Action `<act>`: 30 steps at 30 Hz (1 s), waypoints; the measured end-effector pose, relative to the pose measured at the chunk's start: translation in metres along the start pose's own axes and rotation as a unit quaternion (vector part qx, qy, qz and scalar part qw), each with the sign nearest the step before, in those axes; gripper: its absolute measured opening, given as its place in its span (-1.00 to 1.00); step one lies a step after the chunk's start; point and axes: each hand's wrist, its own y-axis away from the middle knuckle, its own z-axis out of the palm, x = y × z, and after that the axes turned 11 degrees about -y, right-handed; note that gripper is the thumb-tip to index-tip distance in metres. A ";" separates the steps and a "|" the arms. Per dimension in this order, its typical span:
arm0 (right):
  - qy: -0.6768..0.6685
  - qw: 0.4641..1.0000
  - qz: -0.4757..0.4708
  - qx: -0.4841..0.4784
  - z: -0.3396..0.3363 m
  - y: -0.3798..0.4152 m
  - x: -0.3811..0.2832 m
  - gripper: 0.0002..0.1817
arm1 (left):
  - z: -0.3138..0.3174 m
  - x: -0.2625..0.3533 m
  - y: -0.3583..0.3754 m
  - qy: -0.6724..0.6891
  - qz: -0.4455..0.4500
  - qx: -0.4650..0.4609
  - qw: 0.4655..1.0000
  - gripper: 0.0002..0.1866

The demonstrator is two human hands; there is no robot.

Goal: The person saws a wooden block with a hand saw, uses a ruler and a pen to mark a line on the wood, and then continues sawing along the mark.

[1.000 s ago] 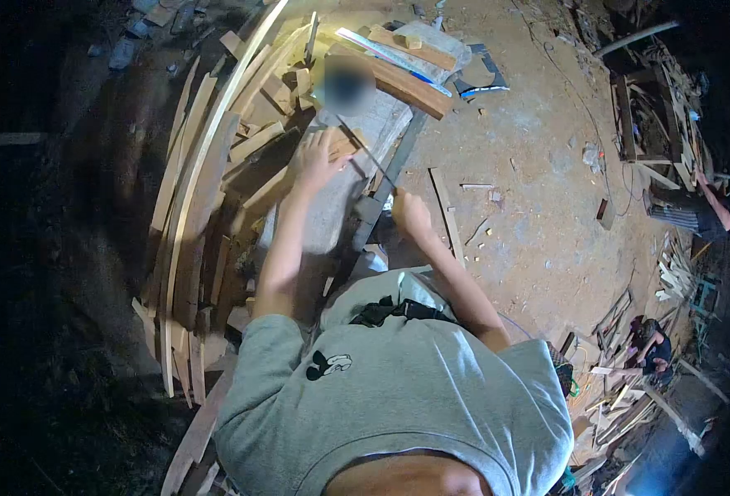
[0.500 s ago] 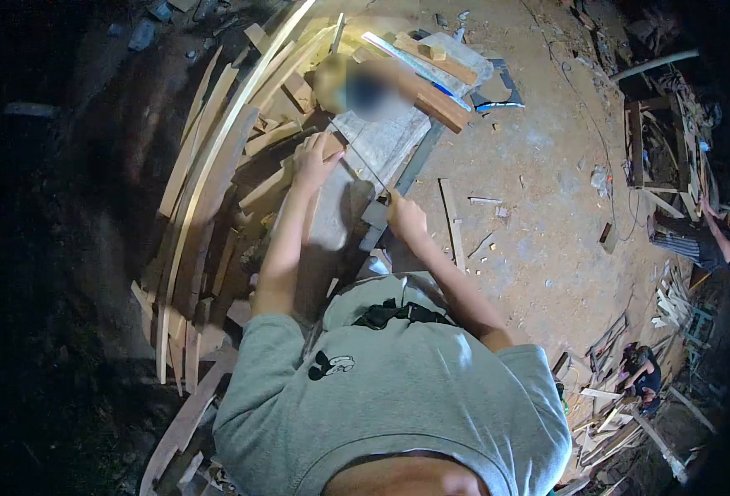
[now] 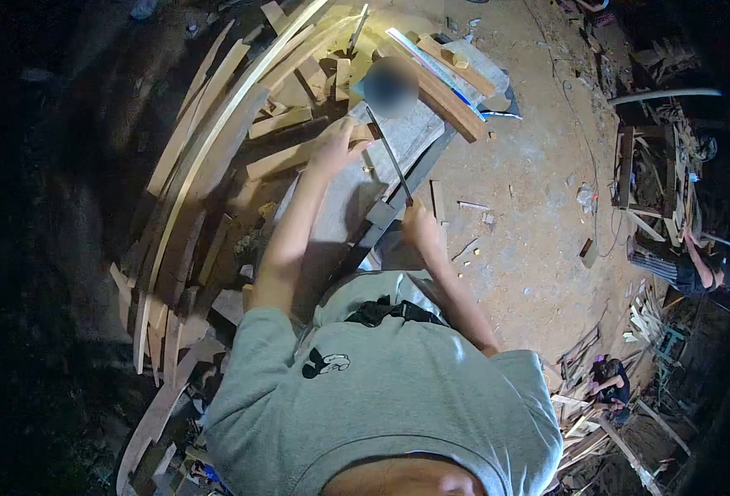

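Observation:
My left hand (image 3: pixel 332 147) is closed on a short wood piece (image 3: pixel 365 132), pressed on the pale, worn bench top (image 3: pixel 398 136). In my right hand (image 3: pixel 420 223) is the handle of a long narrow metal tool, its dark blade (image 3: pixel 392 157) slanting up and left across the end of the wood piece; whether it is a file or a saw I cannot tell. Beyond it lies a thick brown board (image 3: pixel 443 103), with a white and blue strip like a ruler (image 3: pixel 427 62) alongside. A blurred patch hides part of the bench past my left hand.
Long timber strips (image 3: pixel 203 153) and offcuts (image 3: pixel 280 122) crowd the left of the bench. Scraps dot the dirt floor (image 3: pixel 530 223) on the right. A wooden frame (image 3: pixel 625 165) stands farther right; two people (image 3: pixel 611 388) are near wood piles at the far right.
The blade has turned and now shows wider and steeper. My right hand has shifted slightly right and down, my left hand a little right. The whole view has swung a little.

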 end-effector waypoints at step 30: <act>-0.014 1.000 0.004 0.027 0.018 -0.021 0.017 -0.78 | 0.013 0.012 -0.028 -0.101 0.109 0.027 0.989 -0.55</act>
